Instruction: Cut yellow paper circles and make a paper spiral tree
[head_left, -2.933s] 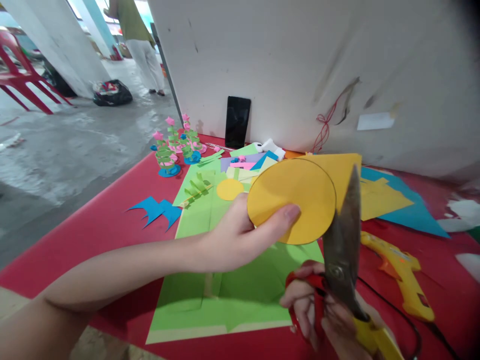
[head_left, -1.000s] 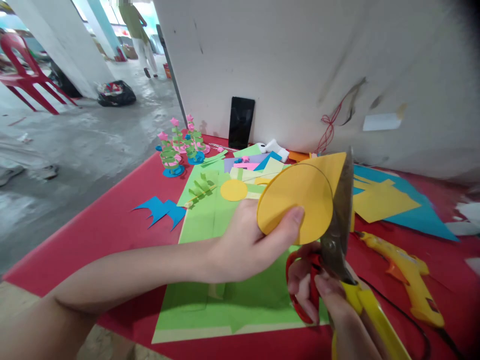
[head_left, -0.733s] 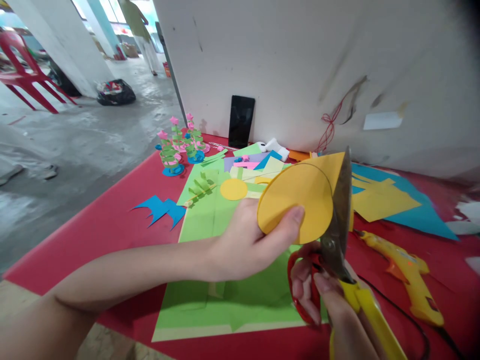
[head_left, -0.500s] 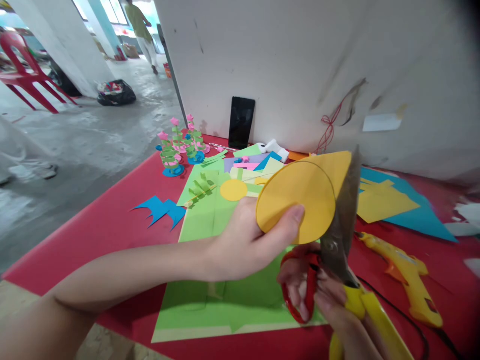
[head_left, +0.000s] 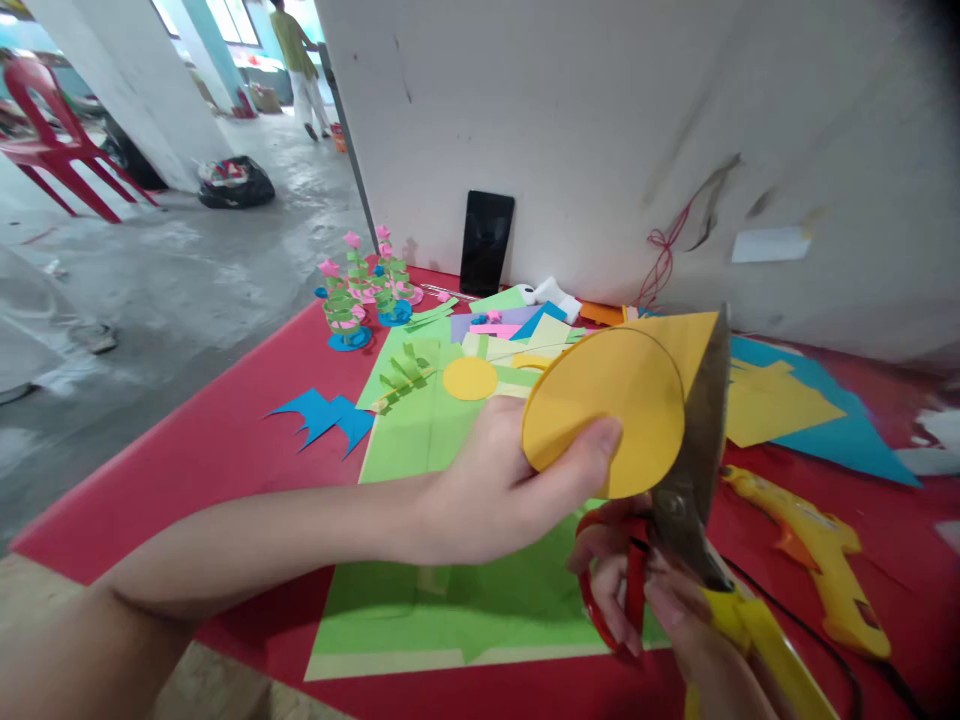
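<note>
My left hand pinches a piece of yellow paper, thumb on top and fingers hidden beneath. A drawn circle outline shows on the paper; its near and left edges are cut round, while a pointed corner still sticks out at the upper right. Held in my right hand is a pair of scissors with one red and one yellow handle. Its blades lie against the paper's right edge, close to the line. Below both hands is a large green paper sheet.
Several small paper trees stand at the back left, near blue paper scraps. A phone leans on the wall. To the right lie a yellow glue gun and blue paper. A person walks in the background.
Both hands, with the paper and scissors, have shifted slightly right and down in view. The paper's far corner now leans further right. The background person's legs have changed position.
</note>
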